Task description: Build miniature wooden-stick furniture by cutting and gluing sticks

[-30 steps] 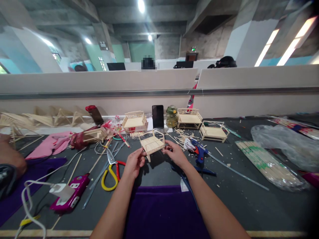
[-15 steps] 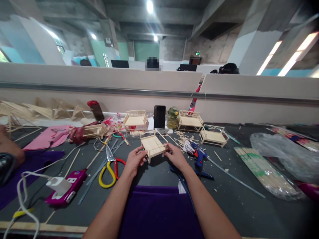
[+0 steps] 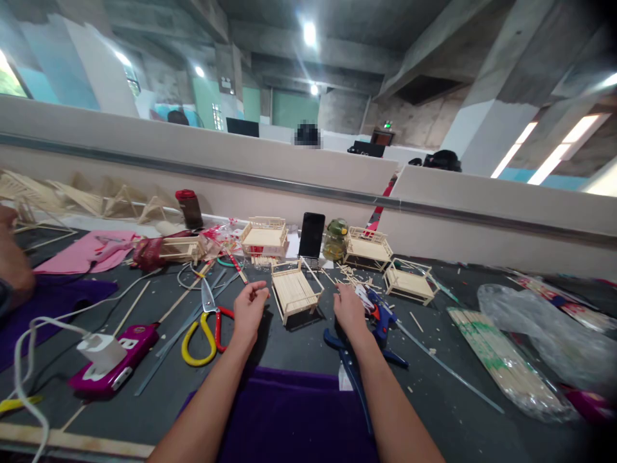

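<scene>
A miniature bed made of pale wooden sticks (image 3: pixel 295 287) stands on the dark table, touched by neither hand. Just left of it is my left hand (image 3: pixel 250 310), its fingers loosely bent, apart and holding nothing. On the other side, my right hand (image 3: pixel 349 310) reaches forward with nothing visible in it, close to a blue glue gun (image 3: pixel 384 321). Blue-handled cutters (image 3: pixel 354 373) lie partly under my right forearm. Scissors with one yellow and one red handle (image 3: pixel 200 337) rest left of my left hand.
Similar stick models (image 3: pixel 264 235) stand at the back, beside a phone on a stand (image 3: pixel 312 235) and a green jar (image 3: pixel 335 239). Loose stick pieces (image 3: pixel 359 278) are scattered nearby. A bagged stick bundle (image 3: pixel 506 360) lies right; a magenta power strip (image 3: pixel 116 360) left. Another person's arm (image 3: pixel 14 270) shows far left.
Both hands have let go of the miniature bed and moved apart, left and right. It now stands alone on the table. The camera view has tilted slightly.
</scene>
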Action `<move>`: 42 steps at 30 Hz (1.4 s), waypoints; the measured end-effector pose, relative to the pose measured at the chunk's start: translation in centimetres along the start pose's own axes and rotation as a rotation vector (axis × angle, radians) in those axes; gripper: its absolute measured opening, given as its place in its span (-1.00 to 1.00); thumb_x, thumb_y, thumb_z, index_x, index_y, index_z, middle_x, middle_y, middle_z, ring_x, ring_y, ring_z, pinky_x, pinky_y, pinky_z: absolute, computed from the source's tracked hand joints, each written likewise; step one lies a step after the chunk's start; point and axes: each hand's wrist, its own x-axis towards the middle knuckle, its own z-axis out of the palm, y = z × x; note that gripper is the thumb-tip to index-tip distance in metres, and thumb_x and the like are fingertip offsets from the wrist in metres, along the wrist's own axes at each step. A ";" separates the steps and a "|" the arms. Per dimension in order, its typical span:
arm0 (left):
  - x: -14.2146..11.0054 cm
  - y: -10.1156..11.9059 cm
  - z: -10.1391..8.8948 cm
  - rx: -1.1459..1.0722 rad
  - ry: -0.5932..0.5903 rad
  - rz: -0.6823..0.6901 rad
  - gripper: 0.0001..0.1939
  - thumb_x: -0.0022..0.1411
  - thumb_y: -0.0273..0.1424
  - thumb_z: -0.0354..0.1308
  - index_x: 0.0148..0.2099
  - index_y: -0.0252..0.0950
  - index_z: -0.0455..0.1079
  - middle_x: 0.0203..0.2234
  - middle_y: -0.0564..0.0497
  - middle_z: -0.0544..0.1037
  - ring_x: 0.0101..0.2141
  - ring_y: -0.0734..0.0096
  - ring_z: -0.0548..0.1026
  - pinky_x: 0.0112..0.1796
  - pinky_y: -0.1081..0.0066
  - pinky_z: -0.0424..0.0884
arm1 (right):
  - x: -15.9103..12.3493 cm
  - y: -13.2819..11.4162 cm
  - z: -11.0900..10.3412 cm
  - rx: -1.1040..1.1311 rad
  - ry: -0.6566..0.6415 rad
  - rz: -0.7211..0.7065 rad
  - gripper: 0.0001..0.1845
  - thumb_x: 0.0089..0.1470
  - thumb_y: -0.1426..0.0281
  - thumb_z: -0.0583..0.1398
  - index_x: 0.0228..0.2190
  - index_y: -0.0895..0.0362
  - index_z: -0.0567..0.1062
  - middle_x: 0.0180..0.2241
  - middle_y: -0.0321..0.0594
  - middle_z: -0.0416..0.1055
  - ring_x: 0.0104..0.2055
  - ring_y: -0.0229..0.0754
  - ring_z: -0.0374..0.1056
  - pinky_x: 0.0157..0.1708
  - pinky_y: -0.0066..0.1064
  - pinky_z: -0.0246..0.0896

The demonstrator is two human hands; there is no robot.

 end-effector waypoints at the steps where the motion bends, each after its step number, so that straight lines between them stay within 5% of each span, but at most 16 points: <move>1: 0.0 0.0 0.0 -0.002 0.024 0.034 -0.67 0.01 -0.29 0.23 -0.17 -0.32 0.42 -0.55 0.11 0.45 -0.63 0.57 0.30 -0.61 0.55 0.14 | 0.2 -0.2 0.0 -0.037 -0.009 0.014 -0.64 0.19 0.50 0.01 -0.01 0.22 0.42 0.00 0.08 0.40 0.02 -0.04 0.37 -0.03 -0.33 0.20; 8: 0.1 -0.3 0.0 -0.012 0.090 0.195 -0.79 0.06 -0.29 0.21 -0.26 -0.31 0.46 -0.51 0.06 0.49 -0.46 0.42 0.43 -0.37 0.47 0.31 | 2.5 -1.9 0.8 -0.222 -0.143 0.082 -0.66 0.10 0.58 0.07 -0.09 0.29 0.48 -0.13 0.23 0.47 -0.12 0.02 0.48 -0.19 -0.29 0.30; 19: 0.4 -0.8 -0.3 -0.008 0.096 0.235 -0.82 0.10 -0.31 0.18 -0.27 -0.31 0.47 -0.49 0.05 0.48 -0.46 0.43 0.41 -0.39 0.48 0.29 | 2.5 -2.6 0.6 -0.274 -0.151 0.026 -0.75 0.11 0.53 0.11 -0.20 0.24 0.54 -0.19 0.13 0.53 -0.08 -0.05 0.47 -0.15 -0.39 0.25; 29: 0.5 -0.9 -0.3 -0.013 0.081 0.239 -0.83 0.08 -0.31 0.20 -0.30 -0.29 0.47 -0.52 0.06 0.47 -0.46 0.42 0.41 -0.39 0.49 0.27 | -0.1 -2.3 -4.8 -0.165 -0.030 0.101 -0.78 0.07 0.41 0.07 -0.43 0.17 0.52 -0.39 0.01 0.53 -0.28 -0.01 0.47 -0.35 -0.34 0.21; 31: 0.4 -0.8 -0.3 -0.016 0.071 0.238 -0.82 0.06 -0.30 0.21 -0.30 -0.30 0.48 -0.53 0.06 0.48 -0.47 0.42 0.41 -0.39 0.49 0.27 | -1.3 -2.0 -6.2 -0.060 0.052 0.089 -0.78 0.09 0.35 0.05 -0.42 0.11 0.49 -0.43 -0.12 0.51 -0.33 -0.08 0.44 -0.36 -0.36 0.21; 36: 0.1 -0.2 -0.1 -0.038 0.039 0.246 -0.79 0.05 -0.27 0.23 -0.30 -0.30 0.47 -0.51 0.06 0.48 -0.46 0.43 0.41 -0.37 0.48 0.28 | -4.0 -1.5 -8.1 0.759 0.296 0.030 -0.81 0.01 0.23 0.16 -0.43 0.11 0.43 -0.53 -0.27 0.43 -0.55 -0.24 0.29 -0.52 -0.43 0.18; 39: -0.3 0.4 0.1 -0.040 0.004 0.263 -0.80 0.07 -0.27 0.23 -0.31 -0.30 0.46 -0.51 0.06 0.49 -0.45 0.43 0.41 -0.36 0.48 0.30 | -5.4 -1.1 -8.5 1.055 0.296 0.087 -0.64 -0.01 0.18 0.22 -0.20 0.12 0.46 -0.51 -0.32 0.41 -0.59 -0.29 0.24 -0.60 -0.48 0.11; 42: -0.7 0.8 0.2 -0.035 -0.015 0.274 -0.81 0.08 -0.26 0.22 -0.33 -0.30 0.47 -0.54 0.06 0.48 -0.47 0.43 0.40 -0.37 0.48 0.30 | -7.5 0.2 -8.5 0.982 0.155 0.075 -0.58 0.01 0.16 0.22 -0.11 0.10 0.48 -0.53 -0.33 0.38 -0.62 -0.30 0.20 -0.66 -0.49 0.05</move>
